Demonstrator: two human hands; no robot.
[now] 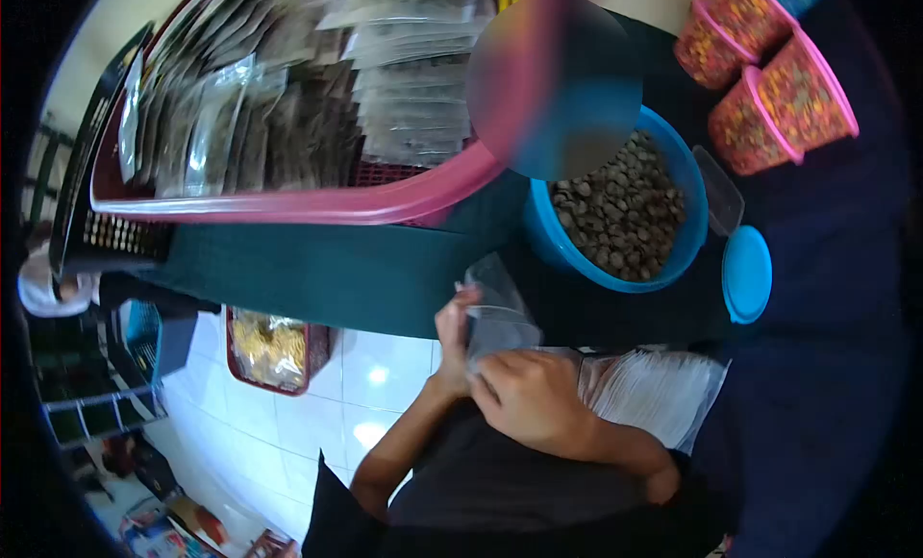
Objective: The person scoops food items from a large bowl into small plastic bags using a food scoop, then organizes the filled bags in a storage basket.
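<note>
A clear plastic bag is held upright in front of my body, at the near edge of the dark green table. My left hand grips its left side, fingers closed. Curled over the bag's lower part, my right hand pinches it. The bag looks see-through, with nothing visible inside. Just beyond my hands stands a blue tub of small round brown pieces. Right of my right hand lies a stack of flat clear bags.
A pink basket full of packed bags fills the far left. Orange tubs with pink rims stand far right, a blue lid nearer. On the floor sits a red crate; a person is at far left. One round area is blurred.
</note>
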